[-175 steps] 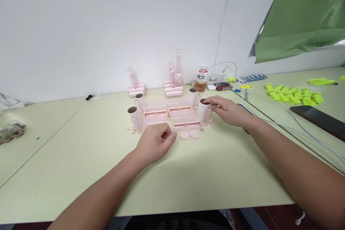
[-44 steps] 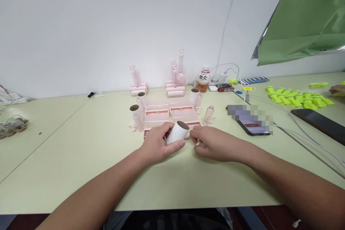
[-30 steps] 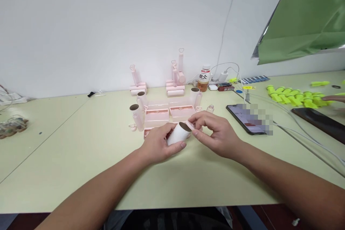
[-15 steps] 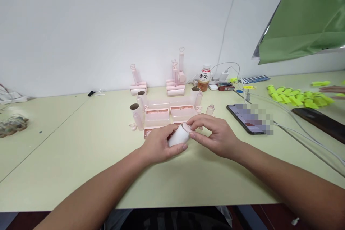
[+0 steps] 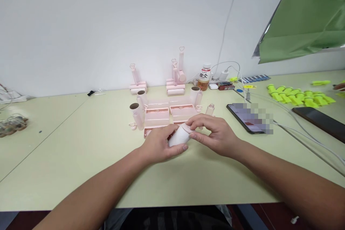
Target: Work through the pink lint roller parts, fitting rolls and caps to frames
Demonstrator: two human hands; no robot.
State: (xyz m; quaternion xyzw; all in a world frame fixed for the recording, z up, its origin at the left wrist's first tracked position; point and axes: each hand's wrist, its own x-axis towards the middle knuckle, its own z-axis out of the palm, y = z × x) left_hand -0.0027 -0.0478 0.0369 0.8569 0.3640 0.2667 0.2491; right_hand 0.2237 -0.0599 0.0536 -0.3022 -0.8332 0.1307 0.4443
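A white lint roller roll [image 5: 178, 138] is tilted above the table, its upper end toward the right. Wrapped around its lower part, my left hand [image 5: 157, 144] is closed on it. My right hand [image 5: 215, 133] pinches a pale pink end cap [image 5: 186, 128] that sits against the roll's upper end. Just behind my hands lie pink roller covers [image 5: 156, 115], partly hidden by my fingers. Upright rolls with brown cardboard cores [image 5: 134, 112] stand at the left, each beside a clear pink handle [image 5: 138, 121].
Pink lint rollers with heart-loop handles [image 5: 175, 75] stand by the wall. A labelled bottle [image 5: 205, 77], cables and a phone [image 5: 246, 118] are to the right. Yellow-green pieces [image 5: 299, 96] and another person's hand [image 5: 340, 86] are farther right. Tangled parts [image 5: 13, 125] lie far left.
The dark gap between the pink cap and the roll has closed; the cap now sits flush. My hands have barely moved. The other person's hand has drawn back rightward.
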